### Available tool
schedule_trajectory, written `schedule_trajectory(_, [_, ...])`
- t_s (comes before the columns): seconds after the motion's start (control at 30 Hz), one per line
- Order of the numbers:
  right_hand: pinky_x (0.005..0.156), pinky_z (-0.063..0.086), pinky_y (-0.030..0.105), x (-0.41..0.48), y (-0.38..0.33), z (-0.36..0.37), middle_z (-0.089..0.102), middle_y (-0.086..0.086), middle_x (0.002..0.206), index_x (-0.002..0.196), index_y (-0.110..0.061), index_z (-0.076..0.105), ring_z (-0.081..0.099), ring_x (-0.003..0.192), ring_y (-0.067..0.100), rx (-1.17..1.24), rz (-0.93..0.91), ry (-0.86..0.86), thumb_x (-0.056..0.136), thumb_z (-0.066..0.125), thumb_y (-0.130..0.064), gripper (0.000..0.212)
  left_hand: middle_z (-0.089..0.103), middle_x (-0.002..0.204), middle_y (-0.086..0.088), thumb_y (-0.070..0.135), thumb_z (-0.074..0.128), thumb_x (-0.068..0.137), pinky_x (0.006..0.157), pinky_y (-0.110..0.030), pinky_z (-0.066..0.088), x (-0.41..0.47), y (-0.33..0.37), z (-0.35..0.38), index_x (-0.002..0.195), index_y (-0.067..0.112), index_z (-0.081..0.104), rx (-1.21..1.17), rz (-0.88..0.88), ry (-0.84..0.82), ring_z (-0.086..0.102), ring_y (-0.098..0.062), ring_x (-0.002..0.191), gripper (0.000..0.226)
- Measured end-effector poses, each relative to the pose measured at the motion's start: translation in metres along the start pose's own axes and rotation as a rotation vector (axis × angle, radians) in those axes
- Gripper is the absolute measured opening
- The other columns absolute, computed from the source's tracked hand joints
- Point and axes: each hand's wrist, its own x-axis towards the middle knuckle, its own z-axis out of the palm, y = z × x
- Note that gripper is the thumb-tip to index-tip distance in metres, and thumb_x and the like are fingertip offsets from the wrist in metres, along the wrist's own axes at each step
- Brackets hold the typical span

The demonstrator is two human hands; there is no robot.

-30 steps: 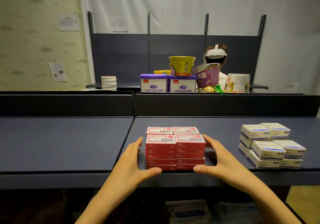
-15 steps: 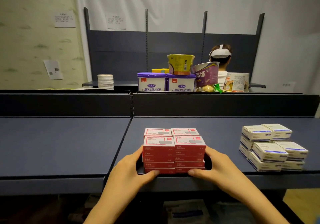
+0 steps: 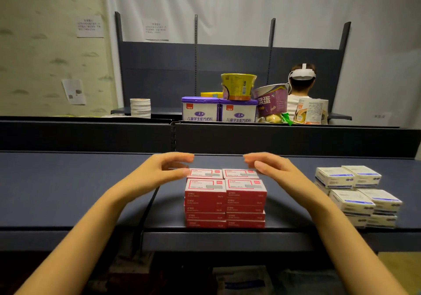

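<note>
A block of small red boxes [image 3: 225, 200], stacked several high in two columns and two rows, stands at the front edge of the dark blue shelf [image 3: 68, 187]. My left hand [image 3: 159, 169] hovers at the stack's back left corner, fingers reaching behind the rear row and thumb near its top left box. My right hand [image 3: 271, 167] mirrors it at the back right corner. Both hands are relaxed and hold nothing; whether the fingertips touch the rear boxes I cannot tell.
A pile of white boxes with blue stripes [image 3: 357, 194] sits on the shelf at the right. Behind the shelf's back wall [image 3: 296, 139] stand purple-lidded tins [image 3: 218, 112], noodle cups [image 3: 238, 86], a stack of white discs [image 3: 140, 107] and a person wearing a headset [image 3: 301, 82].
Both hands left the lower front corners of the red stack and rose to its upper back corners. The stack stayed in place.
</note>
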Motion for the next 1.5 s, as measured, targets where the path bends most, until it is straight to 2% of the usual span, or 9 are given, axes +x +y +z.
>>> schedule_trajectory(0.1, [0.078, 0.052, 0.013, -0.004, 0.009, 0.001, 0.068, -0.017, 0.105, 0.105, -0.026, 0.067, 0.061, 0.103, -0.001, 0.044, -0.004, 0.002, 0.089, 0.053, -0.025, 0.021, 0.069, 0.105, 0.021, 0.056, 0.066, 0.064, 0.074, -0.007, 0.049, 0.006, -0.005, 0.001, 0.109, 0.035, 0.063, -0.047, 0.027, -0.09, 0.062, 0.005, 0.103, 0.049])
schedule_trajectory(0.23, [0.072, 0.051, 0.009, -0.009, 0.013, -0.002, 0.07, -0.019, 0.097, 0.097, -0.025, 0.07, 0.061, 0.099, -0.005, 0.076, -0.004, 0.038, 0.087, 0.055, -0.018, 0.019, 0.069, 0.104, 0.022, 0.071, 0.067, 0.053, 0.074, -0.009, 0.05, 0.01, -0.012, -0.003, 0.102, 0.042, 0.066, -0.046, 0.068, -0.105, 0.062, 0.002, 0.103, 0.057])
schedule_trajectory(0.43, [0.071, 0.053, 0.013, -0.013, 0.016, -0.004, 0.071, -0.019, 0.1, 0.105, -0.028, 0.065, 0.064, 0.099, -0.001, 0.088, 0.001, -0.005, 0.079, 0.06, -0.022, 0.028, 0.069, 0.108, 0.018, 0.059, 0.07, 0.059, 0.078, -0.013, 0.052, 0.011, -0.016, -0.008, 0.112, 0.035, 0.064, -0.023, 0.088, -0.149, 0.063, -0.004, 0.105, 0.058])
schedule_trajectory(0.63, [0.081, 0.054, 0.018, -0.01, 0.018, -0.002, 0.068, -0.018, 0.107, 0.113, -0.034, 0.058, 0.063, 0.102, -0.001, 0.064, 0.039, -0.016, 0.074, 0.064, -0.032, 0.039, 0.072, 0.096, 0.009, 0.036, 0.07, 0.071, 0.072, -0.014, 0.053, 0.03, -0.019, -0.014, 0.107, 0.027, 0.065, -0.016, 0.091, -0.013, 0.066, -0.001, 0.096, 0.037])
schedule_trajectory(0.73, [0.076, 0.053, 0.012, -0.009, 0.018, -0.001, 0.066, -0.024, 0.107, 0.112, -0.04, 0.056, 0.062, 0.101, -0.006, 0.046, 0.053, -0.007, 0.072, 0.064, -0.037, 0.041, 0.069, 0.099, 0.009, 0.02, 0.068, 0.081, 0.072, -0.013, 0.054, 0.066, -0.021, -0.019, 0.115, 0.019, 0.064, 0.043, 0.074, 0.066, 0.067, -0.002, 0.091, 0.034])
schedule_trajectory(0.9, [0.07, 0.051, 0.008, -0.009, 0.017, 0.001, 0.069, -0.025, 0.099, 0.107, -0.036, 0.061, 0.064, 0.098, -0.005, 0.043, 0.051, 0.018, 0.071, 0.066, -0.035, 0.036, 0.066, 0.115, -0.009, 0.021, 0.07, 0.081, 0.088, -0.024, 0.05, 0.129, -0.047, -0.013, 0.119, 0.008, 0.062, 0.152, -0.013, 0.033, 0.063, -0.015, 0.099, 0.041])
schedule_trajectory(1.0, [0.069, 0.051, 0.01, -0.008, 0.018, 0.0, 0.071, -0.019, 0.097, 0.103, -0.031, 0.063, 0.065, 0.095, -0.002, 0.047, 0.041, 0.065, 0.072, 0.066, -0.031, 0.031, 0.065, 0.117, -0.011, 0.019, 0.07, 0.081, 0.096, -0.03, 0.048, 0.148, -0.074, -0.002, 0.12, 0.005, 0.061, 0.154, -0.074, 0.019, 0.062, -0.017, 0.102, 0.042])
schedule_trajectory(1.27, [0.072, 0.049, 0.011, 0.034, 0.019, -0.004, 0.068, -0.013, 0.103, 0.105, -0.028, 0.065, 0.062, 0.096, 0.002, 0.078, -0.013, 0.301, 0.085, 0.063, -0.02, 0.021, 0.06, 0.123, -0.007, 0.016, 0.065, 0.086, 0.09, -0.023, 0.042, 0.162, -0.101, 0.01, 0.126, 0.002, 0.054, 0.231, -0.082, 0.035, 0.057, -0.014, 0.104, 0.044])
schedule_trajectory(1.5, [0.078, 0.047, 0.012, 0.124, 0.052, -0.001, 0.064, 0.0, 0.11, 0.118, -0.015, 0.06, 0.06, 0.104, 0.013, -0.034, 0.031, 0.203, 0.087, 0.062, -0.02, 0.031, 0.062, 0.112, -0.002, 0.012, 0.057, 0.091, 0.086, -0.02, 0.038, 0.162, -0.104, 0.014, 0.116, 0.001, 0.061, 0.258, -0.016, 0.012, 0.055, -0.011, 0.098, 0.028])
